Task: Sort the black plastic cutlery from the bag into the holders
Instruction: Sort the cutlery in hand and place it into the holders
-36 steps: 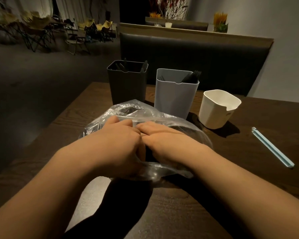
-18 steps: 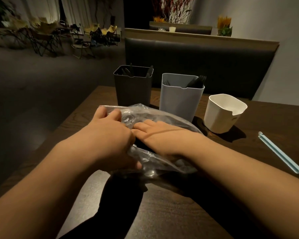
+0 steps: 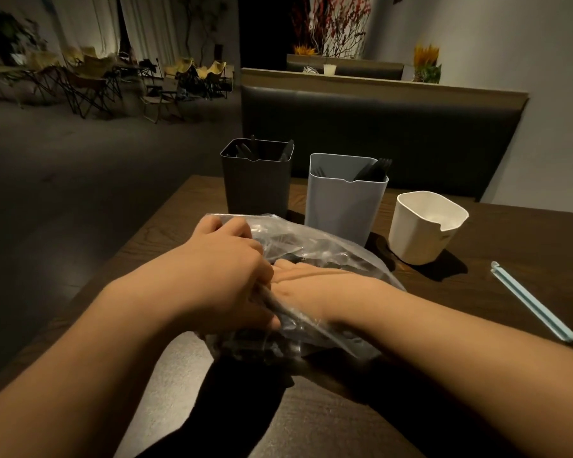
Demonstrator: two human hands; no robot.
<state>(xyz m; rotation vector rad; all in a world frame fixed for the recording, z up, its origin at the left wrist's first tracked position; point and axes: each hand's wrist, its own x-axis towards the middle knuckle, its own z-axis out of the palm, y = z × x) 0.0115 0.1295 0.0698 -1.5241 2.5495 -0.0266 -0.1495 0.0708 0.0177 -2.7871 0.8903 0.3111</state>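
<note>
Fingers of left hand (image 3: 222, 276) curled round clear bag (image 3: 311, 239) rim, right hand (image 3: 315, 282) inside it, fingers hidden

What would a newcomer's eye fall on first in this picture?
On the dark table the left hand grips the edge of a clear plastic bag while the right hand lies in its opening. Behind stand a black holder, a grey holder and a shorter white holder, left to right.

Fingers of right hand (image 3: 315, 282) hidden inside bag (image 3: 344, 249).
</note>
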